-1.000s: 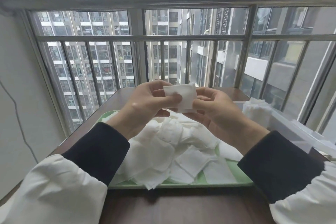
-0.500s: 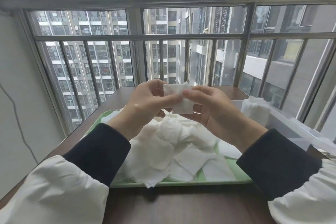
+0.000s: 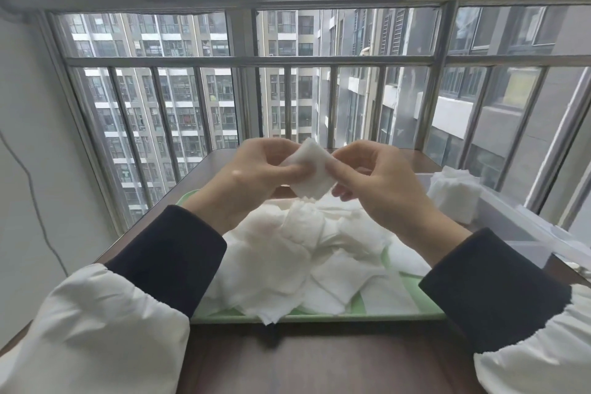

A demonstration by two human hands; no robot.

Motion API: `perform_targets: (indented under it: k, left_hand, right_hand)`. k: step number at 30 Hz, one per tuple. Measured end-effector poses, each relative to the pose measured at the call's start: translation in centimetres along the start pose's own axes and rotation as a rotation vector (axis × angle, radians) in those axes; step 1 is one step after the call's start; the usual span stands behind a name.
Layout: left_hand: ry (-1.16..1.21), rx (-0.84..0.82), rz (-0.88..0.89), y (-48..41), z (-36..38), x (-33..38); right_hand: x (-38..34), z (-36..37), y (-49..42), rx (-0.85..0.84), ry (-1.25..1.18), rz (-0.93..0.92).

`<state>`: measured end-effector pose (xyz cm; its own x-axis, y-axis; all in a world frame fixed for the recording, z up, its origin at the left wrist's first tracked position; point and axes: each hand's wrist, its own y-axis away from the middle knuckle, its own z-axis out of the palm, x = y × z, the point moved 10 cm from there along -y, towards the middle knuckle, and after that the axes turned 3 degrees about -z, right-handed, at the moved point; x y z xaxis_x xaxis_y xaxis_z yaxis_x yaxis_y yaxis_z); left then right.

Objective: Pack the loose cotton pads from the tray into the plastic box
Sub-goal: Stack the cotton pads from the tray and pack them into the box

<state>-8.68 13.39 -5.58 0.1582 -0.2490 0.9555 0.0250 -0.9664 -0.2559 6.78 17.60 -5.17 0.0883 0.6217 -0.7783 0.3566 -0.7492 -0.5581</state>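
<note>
Square white cotton pad (image 3: pixel 311 171) held in air above pale green plastic tray (image 3: pixel 319 317), tilted cornerwise; left hand (image 3: pixel 256 176) and right hand (image 3: pixel 374 182) fingers pinch its opposite edges. Loose white pads (image 3: pixel 287 262) heaped on tray. Clear plastic box (image 3: pixel 511 227) at right on brown desk (image 3: pixel 303 361), containing stacked pads (image 3: pixel 454 195).

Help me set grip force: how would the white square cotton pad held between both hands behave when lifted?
The white square cotton pad is probably very light: the left hand and right hand hold it by fingertip pinches alone. Likely floppy: the loose white pads heaped on the green tray lie rumpled and draped.
</note>
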Motion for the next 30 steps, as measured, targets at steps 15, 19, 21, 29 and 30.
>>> perform_targets:
  k: [15, 19, 21, 29, 30]
  left_hand:
    - [0.181, 0.307, -0.127, -0.1, -3.9, -1.8]
    - [0.176, 0.285, -0.125, -0.1, -3.6, -1.9]
    - [0.157, 0.261, -0.123, -0.2, -3.3, -1.9]
    - [0.055, 0.185, -0.134, -0.3, -2.3, -2.2]
    - [0.054, 0.175, -0.130, -0.3, -2.1, -2.2]
  right_hand:
    - [1.6, 4.4, 1.0, -0.370, 0.335, 0.092]
    - [1.4, 2.9, 1.0, -0.334, 0.112, 0.194]
    - [1.4, 2.5, 1.0, -0.320, 0.006, 0.234]
    - [1.1, 1.5, 0.7, -0.231, -0.402, 0.266]
    - [1.1, 1.5, 0.7, -0.222, -0.450, 0.269]
